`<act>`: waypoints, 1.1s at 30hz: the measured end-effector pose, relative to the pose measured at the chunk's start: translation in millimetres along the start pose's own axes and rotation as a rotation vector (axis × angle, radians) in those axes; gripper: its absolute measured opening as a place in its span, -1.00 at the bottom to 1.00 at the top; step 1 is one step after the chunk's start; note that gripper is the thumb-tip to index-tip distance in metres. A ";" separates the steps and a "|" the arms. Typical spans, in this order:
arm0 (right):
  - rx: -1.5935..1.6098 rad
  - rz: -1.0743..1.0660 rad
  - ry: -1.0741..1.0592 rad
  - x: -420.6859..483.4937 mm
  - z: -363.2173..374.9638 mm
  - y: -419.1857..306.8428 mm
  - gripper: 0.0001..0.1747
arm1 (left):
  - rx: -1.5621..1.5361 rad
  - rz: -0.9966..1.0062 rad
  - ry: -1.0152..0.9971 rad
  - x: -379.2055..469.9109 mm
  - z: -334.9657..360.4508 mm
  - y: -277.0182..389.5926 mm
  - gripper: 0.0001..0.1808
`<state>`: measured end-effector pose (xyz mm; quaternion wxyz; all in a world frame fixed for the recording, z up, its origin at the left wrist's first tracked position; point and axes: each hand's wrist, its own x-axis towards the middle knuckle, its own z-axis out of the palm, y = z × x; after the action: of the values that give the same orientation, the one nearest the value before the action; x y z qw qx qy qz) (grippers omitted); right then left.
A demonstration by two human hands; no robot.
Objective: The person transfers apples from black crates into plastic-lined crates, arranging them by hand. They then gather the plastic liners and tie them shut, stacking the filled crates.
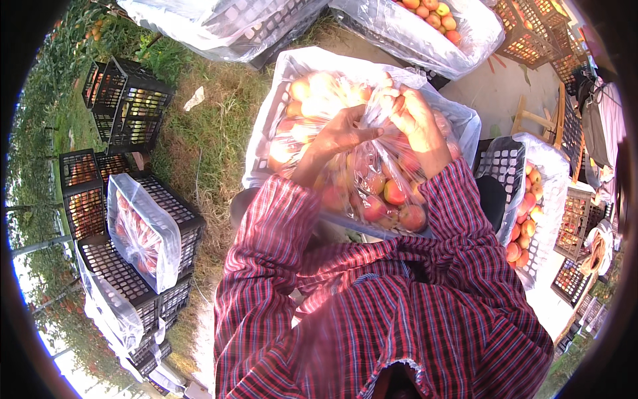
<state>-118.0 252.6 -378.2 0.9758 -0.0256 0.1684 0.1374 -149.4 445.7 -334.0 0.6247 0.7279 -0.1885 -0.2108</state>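
Observation:
A crate (259, 154) lined with clear plastic stands before me, filled with red and yellow fruit, apples or tomatoes (395, 192). Plastic film covers the fruit and is gathered into a bunch (371, 117) above it. My right hand (413, 112) pinches the gathered plastic between its fingers. My left hand (344, 132) is beside the bunch, with thumb and fingers spread around its left side; whether it grips the film is unclear. Both forearms are in striped sleeves and reach over the crate's near side.
Black plastic crates (144, 104) of fruit stand at the left, near a stacked crate (172, 234) with a gathered plastic cover. Lined crates stand at the top (229, 25), upper right (473, 55) and right (546, 239). Brown crates (528, 40) and a wooden frame (536, 117) are farther right.

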 end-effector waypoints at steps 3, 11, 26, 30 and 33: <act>-0.546 -0.241 -0.138 10.2 -7.3 6.8 -0.70 | 0.292 0.086 0.097 24.4 18.7 -34.7 -0.62; -2.177 -0.508 -0.016 -22.3 27.3 15.4 -0.58 | -0.002 0.112 0.119 13.5 0.9 -58.8 -0.64; -1.790 -0.163 -0.022 -46.0 -6.4 21.9 -0.61 | 0.197 0.140 -0.054 32.3 -10.4 -35.0 -0.74; -1.662 0.063 -0.040 -37.0 -12.5 4.1 -0.61 | 0.386 0.142 0.028 28.6 -10.4 -20.6 -0.73; -1.639 0.069 -0.059 -31.5 -19.2 -2.2 -0.59 | 0.451 0.161 0.170 28.0 -2.4 -22.2 -0.75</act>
<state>-152.1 240.5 -385.7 0.6465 -0.7216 -0.0106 0.2475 -124.3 436.0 -357.6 0.4750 0.8465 -0.2348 -0.0512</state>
